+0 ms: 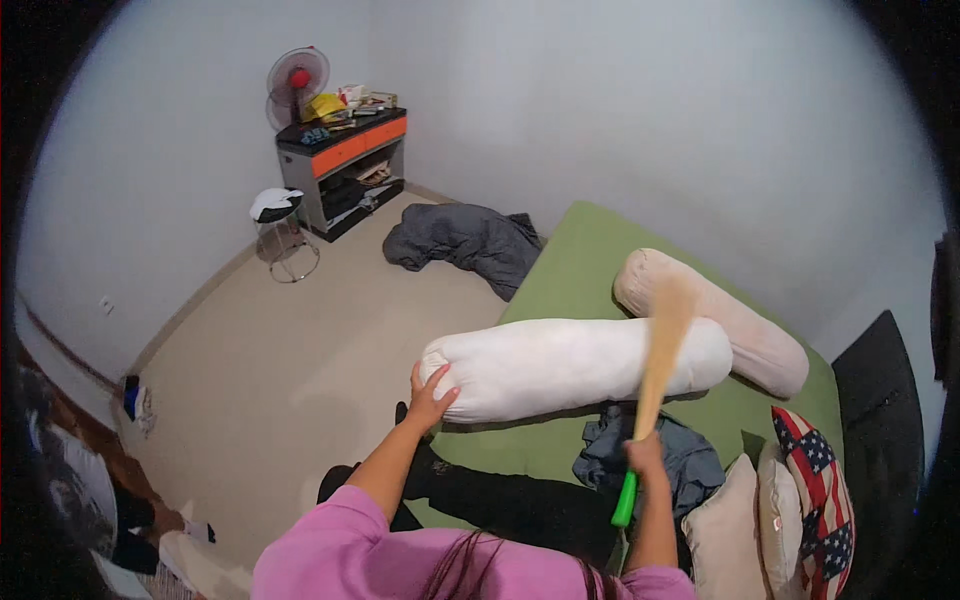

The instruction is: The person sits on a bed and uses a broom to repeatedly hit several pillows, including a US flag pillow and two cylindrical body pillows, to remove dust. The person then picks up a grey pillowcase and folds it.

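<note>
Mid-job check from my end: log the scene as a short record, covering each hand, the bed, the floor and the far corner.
Left hand: fingers spread on the left end of the white bolster
Right hand: gripping a straw-coloured brush with a green handle end; bristles blurred
Bed: green sheet, white bolster, pale pink bolster, crumpled grey cloth
Headboard end: two pale pillows, stars-and-stripes cushion
Floor: dark grey bundle by the bed
Far corner: orange-drawered cabinet, fan, stool
</note>
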A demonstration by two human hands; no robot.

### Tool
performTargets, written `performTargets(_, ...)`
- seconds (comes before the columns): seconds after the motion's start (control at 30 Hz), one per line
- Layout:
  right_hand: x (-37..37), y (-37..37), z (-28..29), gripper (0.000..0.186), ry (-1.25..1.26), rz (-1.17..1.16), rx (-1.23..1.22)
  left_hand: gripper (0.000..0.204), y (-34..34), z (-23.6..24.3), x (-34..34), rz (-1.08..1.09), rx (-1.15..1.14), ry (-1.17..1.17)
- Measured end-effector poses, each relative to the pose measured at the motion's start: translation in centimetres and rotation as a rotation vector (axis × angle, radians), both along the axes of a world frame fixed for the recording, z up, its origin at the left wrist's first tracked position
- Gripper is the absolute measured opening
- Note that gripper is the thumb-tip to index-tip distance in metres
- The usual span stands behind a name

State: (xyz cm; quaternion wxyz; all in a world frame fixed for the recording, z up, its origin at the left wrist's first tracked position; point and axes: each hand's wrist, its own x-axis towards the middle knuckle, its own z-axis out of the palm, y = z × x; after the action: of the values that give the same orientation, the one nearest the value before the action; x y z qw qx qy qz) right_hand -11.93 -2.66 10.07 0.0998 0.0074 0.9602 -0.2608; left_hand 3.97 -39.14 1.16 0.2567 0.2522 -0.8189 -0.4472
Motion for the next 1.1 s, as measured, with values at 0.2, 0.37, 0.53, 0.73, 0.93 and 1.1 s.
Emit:
performTargets(0.2, 12.4, -9.1, 3.9, 0.063, -0.316, 0.959, 0.200, 0.058, -3.8, -9.1, 0.6, -0.041, -0.353, -0.090)
performTargets(0.37, 10.2, -6.5, 5.4, 0.066, -0.053, 0.708, -0.021, 0.056, 0.2, -0.8, 1.1, -0.109, -0.046, -0.155)
performTargets(0.53, 3.8, -4.7, 3.3, 0.031, -0.063, 0.036, -0.839, 0.056, 0.0, -0.8, 2.3, -0.131, -0.067, -0.177)
performTargets(0.73, 11.4, -7.0, 3.0, 0.060, -0.095, 0.597, 0.105, 0.055, 0.1, -1.2, 2.0, -0.110, 0.011, -0.200)
performTargets(0.93, 9.9, -4.9, 9.5, 0.051, 0.278, 0.480, -0.214, 0.056, -0.1, -0.5, 2.5, -0.128, -0.026, -0.201)
performTargets(1.1, 0.8, 0.4, 8.9, 0.037, 0.631, 0.076, -0.738, 0.056, 0.5, 0.1, 2.1, -0.134, 0.001, -0.220)
